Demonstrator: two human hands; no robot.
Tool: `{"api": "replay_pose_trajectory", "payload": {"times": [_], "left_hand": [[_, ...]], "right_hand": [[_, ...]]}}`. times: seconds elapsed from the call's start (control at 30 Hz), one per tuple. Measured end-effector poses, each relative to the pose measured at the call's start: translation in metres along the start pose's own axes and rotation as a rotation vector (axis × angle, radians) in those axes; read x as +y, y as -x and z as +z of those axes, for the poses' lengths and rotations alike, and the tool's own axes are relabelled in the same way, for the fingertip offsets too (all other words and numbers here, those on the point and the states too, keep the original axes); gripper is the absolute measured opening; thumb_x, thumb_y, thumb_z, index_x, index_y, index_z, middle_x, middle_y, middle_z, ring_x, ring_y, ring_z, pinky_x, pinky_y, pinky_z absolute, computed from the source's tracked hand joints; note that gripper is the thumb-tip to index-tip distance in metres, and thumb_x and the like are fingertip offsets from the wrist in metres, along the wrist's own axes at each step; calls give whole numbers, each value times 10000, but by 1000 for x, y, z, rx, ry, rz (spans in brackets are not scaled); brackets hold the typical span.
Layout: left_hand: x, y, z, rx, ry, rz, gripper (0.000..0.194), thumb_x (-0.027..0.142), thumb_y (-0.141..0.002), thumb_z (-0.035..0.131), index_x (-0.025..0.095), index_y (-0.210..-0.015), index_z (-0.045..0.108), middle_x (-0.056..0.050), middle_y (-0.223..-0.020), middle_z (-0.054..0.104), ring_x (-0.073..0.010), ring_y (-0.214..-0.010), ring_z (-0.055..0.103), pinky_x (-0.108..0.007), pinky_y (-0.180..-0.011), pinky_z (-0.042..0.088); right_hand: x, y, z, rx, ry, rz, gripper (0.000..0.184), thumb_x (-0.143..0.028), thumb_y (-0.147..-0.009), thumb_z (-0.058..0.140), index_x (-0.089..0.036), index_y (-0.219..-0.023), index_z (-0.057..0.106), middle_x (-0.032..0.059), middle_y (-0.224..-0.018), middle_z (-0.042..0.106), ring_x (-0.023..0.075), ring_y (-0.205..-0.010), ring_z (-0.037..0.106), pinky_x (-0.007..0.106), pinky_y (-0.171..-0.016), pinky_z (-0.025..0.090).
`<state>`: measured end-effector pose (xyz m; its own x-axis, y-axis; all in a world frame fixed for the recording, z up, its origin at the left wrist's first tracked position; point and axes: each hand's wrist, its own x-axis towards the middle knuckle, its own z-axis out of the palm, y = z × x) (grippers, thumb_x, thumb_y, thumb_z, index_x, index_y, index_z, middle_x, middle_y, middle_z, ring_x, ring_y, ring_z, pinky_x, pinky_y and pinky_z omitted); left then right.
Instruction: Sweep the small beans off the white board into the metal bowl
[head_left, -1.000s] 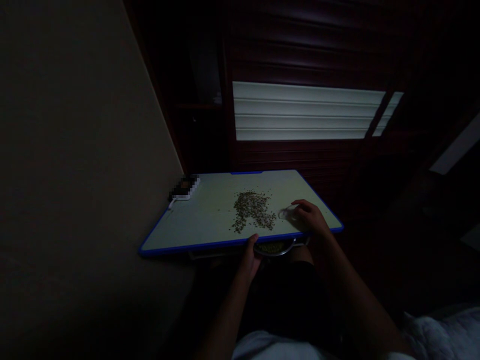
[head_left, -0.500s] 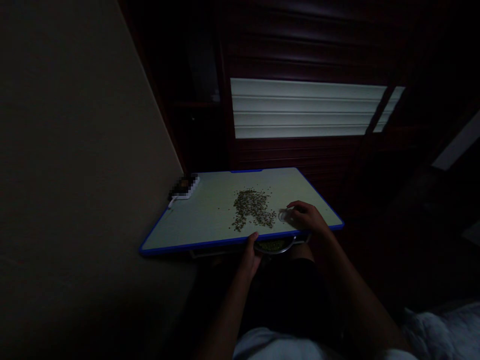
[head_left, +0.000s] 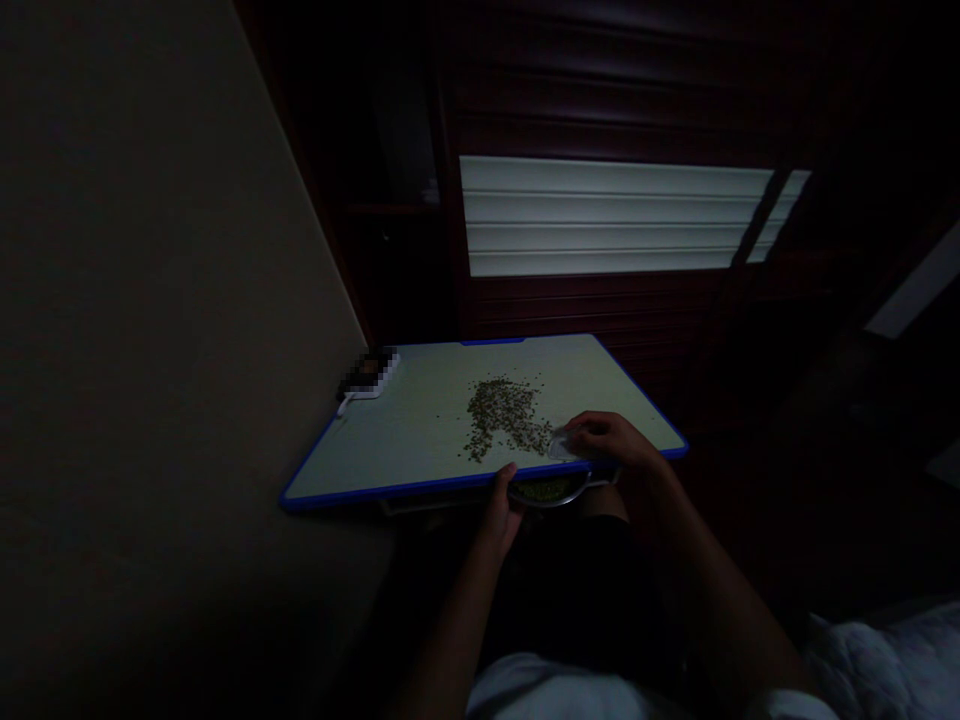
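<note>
Head view: right fingers (head_left: 600, 430) gripping clear plastic (head_left: 562, 446)

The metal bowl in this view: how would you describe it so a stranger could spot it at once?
Start at the pale board with the blue edge, which has a scattered patch of small dark grains on it. Just below its near edge sits the metal bowl, holding something greenish. Its shiny curved rim sets it apart, right beside the left hand.

No words, numbers, brands or signs can be read in this view. The small white-edged object (head_left: 369, 375), at about ten o'clock on the blue-rimmed board (head_left: 420, 430), is pixelated, so any marking on it stays hidden.
</note>
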<state>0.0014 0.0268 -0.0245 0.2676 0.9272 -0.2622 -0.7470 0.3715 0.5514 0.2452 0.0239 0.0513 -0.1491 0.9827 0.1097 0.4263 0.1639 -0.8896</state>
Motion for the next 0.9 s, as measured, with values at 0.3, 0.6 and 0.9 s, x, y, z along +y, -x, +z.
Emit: {"api": "replay_pose_trajectory", "payload": {"times": [0.3, 0.6, 0.9], "left_hand": [[0, -2, -1, 11, -4, -6, 291, 240, -922, 665, 195, -1209, 686, -67, -1091, 817, -257, -1137, 736, -446, -1087, 531], [1, 2, 0, -6, 2, -4, 288, 232, -931, 657, 172, -1212, 681, -78, -1088, 816, -255, -1149, 730, -436, -1090, 530], [-1, -3, -3, -12, -4, -9, 263, 245, -915, 676, 180, -1169, 698, -74, -1066, 818, -260, -1137, 736, -436, -1081, 538]], "right_hand": [[-1, 1, -5, 43, -45, -5, 313, -380, -995, 653, -158, -1216, 651, 72, -1167, 696, 199, -970, 702, 391, -838, 612], [2, 0, -3, 80, -33, 6, 312, -375, -990, 660, -163, -1218, 657, 77, -1211, 688, 215, -1021, 696, 411, -875, 607], [8, -7, -4, 174, 25, 20, 339, -384, -994, 651, -169, -1256, 642, 86, -1248, 676, 223, -1044, 691, 421, -886, 603]]}}
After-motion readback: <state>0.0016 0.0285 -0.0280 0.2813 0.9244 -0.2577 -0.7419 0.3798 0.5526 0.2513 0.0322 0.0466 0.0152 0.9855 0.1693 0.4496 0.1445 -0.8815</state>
